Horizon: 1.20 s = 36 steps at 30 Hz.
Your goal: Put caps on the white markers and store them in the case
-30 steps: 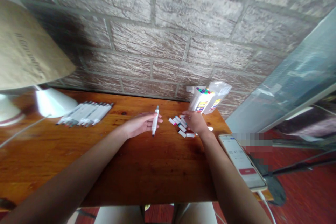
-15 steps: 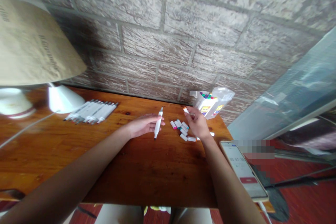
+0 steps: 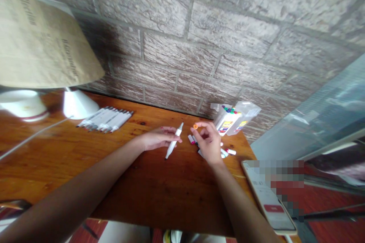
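My left hand grips a white double-ended marker without caps, held slanted with a dark tip at each end. To its right, my right hand pinches a marker cap whose orange end faces me. Cap and marker are apart. Beneath and around my right hand lie several loose white caps with coloured ends, partly hidden by the hand. Off to the left, a row of uncapped white markers lies side by side on the wooden table.
A clear plastic case with several colourful capped markers stands at the back right by the brick wall. A phone lies at the right edge. On the left are a lamp, its cord and a white cup.
My right hand has turned the cap so its orange end now faces me and brought it nearer the marker. The marker in my left hand leans more. The view has shifted slightly.
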Tool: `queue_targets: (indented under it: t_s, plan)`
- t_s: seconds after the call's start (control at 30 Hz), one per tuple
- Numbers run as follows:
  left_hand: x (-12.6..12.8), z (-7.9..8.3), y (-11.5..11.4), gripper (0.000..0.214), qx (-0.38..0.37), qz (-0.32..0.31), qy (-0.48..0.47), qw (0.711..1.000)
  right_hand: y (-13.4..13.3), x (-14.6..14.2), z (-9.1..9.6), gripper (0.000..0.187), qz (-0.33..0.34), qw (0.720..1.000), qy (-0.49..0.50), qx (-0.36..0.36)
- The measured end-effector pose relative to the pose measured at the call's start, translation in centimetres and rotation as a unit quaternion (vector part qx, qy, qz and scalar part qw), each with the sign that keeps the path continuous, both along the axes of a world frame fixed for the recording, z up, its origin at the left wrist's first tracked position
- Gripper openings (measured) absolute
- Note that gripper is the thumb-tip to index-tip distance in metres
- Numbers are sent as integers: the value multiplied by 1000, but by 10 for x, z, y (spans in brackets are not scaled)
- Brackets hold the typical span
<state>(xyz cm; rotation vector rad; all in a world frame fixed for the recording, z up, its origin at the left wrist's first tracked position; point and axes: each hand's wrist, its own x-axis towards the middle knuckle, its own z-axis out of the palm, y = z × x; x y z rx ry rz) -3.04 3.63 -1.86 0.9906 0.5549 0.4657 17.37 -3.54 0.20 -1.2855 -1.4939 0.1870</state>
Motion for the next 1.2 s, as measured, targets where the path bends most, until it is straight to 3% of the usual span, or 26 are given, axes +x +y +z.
queue_targets:
  t_s: [0.27, 0.57, 1.2]
  plan:
    - [0, 3, 0, 51, -9, 13, 19, 1000, 1, -2, -5, 23, 4, 999, 49, -17]
    - [-1, 2, 1, 46, 11, -6, 19, 1000, 1, -1, -8, 34, 3, 997, 56, -46]
    - [0, -7, 7, 43, 9, -2, 16, 1000, 0, 0, -1, 19, -32, 998, 45, 6]
